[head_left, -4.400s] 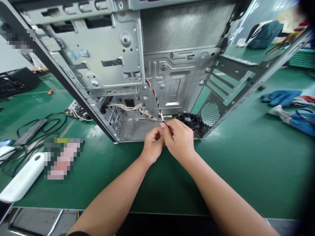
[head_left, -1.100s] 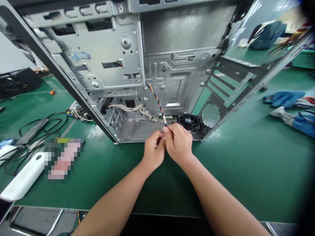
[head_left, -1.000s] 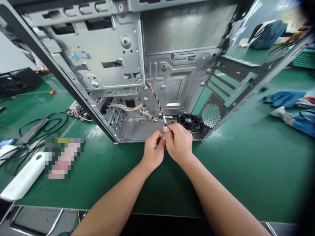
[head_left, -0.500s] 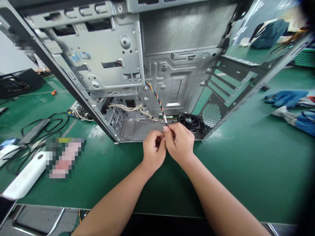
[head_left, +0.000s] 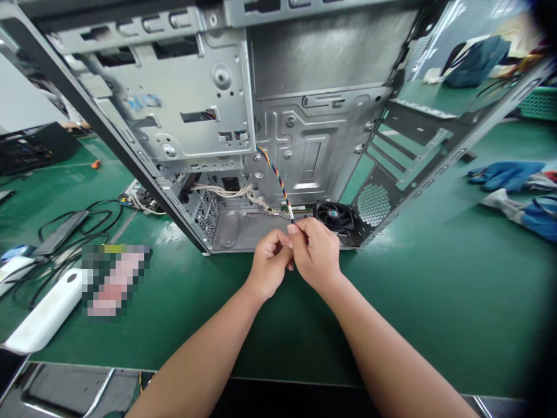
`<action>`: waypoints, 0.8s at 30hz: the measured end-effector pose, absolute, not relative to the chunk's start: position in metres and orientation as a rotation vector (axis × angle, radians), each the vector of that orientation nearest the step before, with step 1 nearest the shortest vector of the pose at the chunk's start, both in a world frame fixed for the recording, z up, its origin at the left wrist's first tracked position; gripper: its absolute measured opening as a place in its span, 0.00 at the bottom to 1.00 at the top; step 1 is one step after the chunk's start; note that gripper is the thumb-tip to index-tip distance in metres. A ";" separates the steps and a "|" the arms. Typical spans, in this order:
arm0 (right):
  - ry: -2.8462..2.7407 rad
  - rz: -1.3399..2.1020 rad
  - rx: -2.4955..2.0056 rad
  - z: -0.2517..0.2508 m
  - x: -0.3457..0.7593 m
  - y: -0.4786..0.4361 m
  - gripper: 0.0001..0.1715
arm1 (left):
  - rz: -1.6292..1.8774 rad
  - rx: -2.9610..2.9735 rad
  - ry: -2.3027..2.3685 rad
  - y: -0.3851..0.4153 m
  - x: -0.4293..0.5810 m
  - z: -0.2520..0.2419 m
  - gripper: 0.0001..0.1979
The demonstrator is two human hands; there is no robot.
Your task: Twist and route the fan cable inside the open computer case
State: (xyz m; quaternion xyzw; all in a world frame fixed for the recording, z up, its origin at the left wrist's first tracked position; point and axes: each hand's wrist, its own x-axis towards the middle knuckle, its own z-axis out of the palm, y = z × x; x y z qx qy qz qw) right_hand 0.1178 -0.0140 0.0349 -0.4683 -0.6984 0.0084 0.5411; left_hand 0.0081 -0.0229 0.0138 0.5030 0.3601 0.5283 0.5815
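Observation:
A computer case (head_left: 317, 157) stands on its side edge with its inside facing me. From behind its metal drive cage (head_left: 200, 87) comes a twisted multicoloured cable (head_left: 275, 173), pulled taut toward me. My right hand (head_left: 318, 251) pinches the cable's end just below a white band. Close against it, my left hand (head_left: 270, 262) has thumb and fingers pressed together; whatever lies between them is hidden. A black fan (head_left: 333, 215) sits in the case just behind my right hand. White cables (head_left: 230, 190) lie inside at the left.
On the green table (head_left: 418, 313), a white power strip (head_left: 46, 310) and black cords lie at left. Blue gloves (head_left: 507, 174) lie at right, with a dark bag (head_left: 477, 61) farther back. Another dark case (head_left: 35, 148) stands at far left.
My left hand has turned slightly and shifted a little left, its fingers still close to my right hand. The right hand and the cable end have moved slightly left.

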 end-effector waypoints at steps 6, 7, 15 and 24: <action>-1.621 -0.009 -1.093 0.035 0.118 -0.014 0.12 | 1.376 1.363 0.979 -0.026 0.010 0.016 0.10; -1.625 -0.015 -1.089 0.035 0.118 -0.014 0.12 | 1.405 1.399 0.997 -0.027 0.010 0.015 0.09; -1.650 -0.036 -1.062 0.034 0.118 -0.014 0.11 | 1.442 1.488 1.085 -0.026 0.009 0.016 0.11; -1.676 0.088 -1.103 0.036 0.119 -0.014 0.12 | 1.259 1.170 0.828 -0.024 0.009 0.017 0.14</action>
